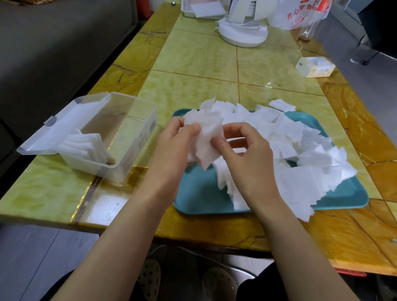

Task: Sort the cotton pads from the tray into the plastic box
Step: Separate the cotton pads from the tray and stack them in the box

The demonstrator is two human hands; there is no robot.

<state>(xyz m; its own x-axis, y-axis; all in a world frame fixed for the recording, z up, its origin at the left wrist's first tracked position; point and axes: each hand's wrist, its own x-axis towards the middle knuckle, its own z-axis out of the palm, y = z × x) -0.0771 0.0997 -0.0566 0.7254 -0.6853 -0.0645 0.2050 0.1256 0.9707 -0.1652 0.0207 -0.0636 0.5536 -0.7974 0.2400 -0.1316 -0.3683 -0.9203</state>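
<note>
- The left hand (173,142) holds a small bunch of cotton pads (206,146) above the near-left part of the tray, with its fingers curled behind the bunch and its thumb pressed on the front.
- The right hand (246,155) pinches the right edge of the same bunch between thumb and forefinger; its other fingers are bent and loosely raised.
- The teal tray (199,200) lies on the table, with a loose pile of white square pads (303,157) heaped across it and spilling over its right and near rims.
- One stray pad (282,105) lies on the table just beyond the tray's far edge.
- The clear plastic box (130,127) stands left of the tray with its hinged lid (54,129) open to the left.
- A row of pads (86,147) stands on edge in the box's near end.
- A barcode label (152,128) sits on the box's right side wall; its print is too small to read.
- At the far end of the yellow-green tiled table (198,58) stands a white fan (243,31).
- Beside the fan is a white plastic bag (294,15) with red Chinese writing, of which "开心" can be read.
- A small carton (314,67) lies at the table's right edge; its lettering is blurred.
</note>
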